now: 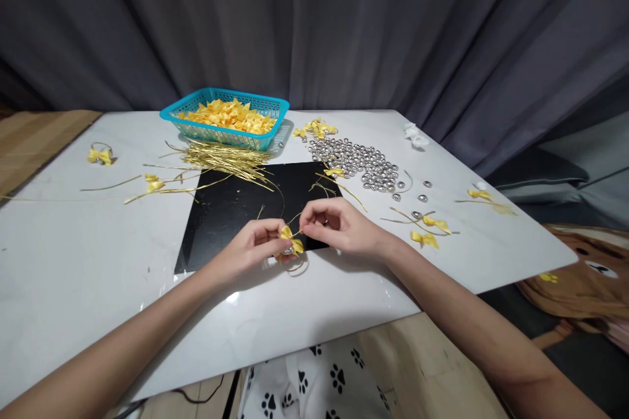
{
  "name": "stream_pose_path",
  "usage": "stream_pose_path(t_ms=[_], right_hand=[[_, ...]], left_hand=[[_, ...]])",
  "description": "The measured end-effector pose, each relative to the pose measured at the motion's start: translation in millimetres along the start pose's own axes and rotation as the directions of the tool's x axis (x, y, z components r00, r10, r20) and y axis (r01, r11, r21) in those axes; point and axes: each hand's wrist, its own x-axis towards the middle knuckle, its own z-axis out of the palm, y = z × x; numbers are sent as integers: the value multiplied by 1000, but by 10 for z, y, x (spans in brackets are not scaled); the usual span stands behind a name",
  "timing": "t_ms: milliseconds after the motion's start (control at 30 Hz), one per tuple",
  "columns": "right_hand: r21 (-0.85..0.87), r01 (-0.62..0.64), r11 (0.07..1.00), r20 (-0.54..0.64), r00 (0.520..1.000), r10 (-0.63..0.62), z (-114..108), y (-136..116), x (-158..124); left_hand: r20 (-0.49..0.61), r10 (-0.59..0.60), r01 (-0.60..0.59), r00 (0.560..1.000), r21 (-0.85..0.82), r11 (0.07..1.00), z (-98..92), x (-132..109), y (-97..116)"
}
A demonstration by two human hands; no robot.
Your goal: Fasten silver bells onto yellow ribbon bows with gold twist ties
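Observation:
My left hand (263,241) pinches a small yellow ribbon bow (297,246) over the near edge of a black mat (236,209). A silver bead sits at the bow's middle, partly covered by my fingers. Thin gold wire (297,268) loops out below the bow. My right hand (339,226) is closed just right of it, thumb and forefinger pinching an end of the gold wire that runs from the bow.
Behind the mat stand a blue basket (170,115) of yellow bows and a pile of gold wires (221,158). Many silver beads (356,160) lie right of them. Loose bows with wires (425,239) are at the right; a wired bow (100,156) lies far left.

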Motion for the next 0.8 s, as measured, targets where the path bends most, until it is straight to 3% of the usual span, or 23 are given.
stream_pose_path(t_ms=[800], right_hand=[[-28,-63,998,-2,998,63,20,-13,11]], left_hand=[[4,1,-1,1000,3,1000,-12,1,-23]])
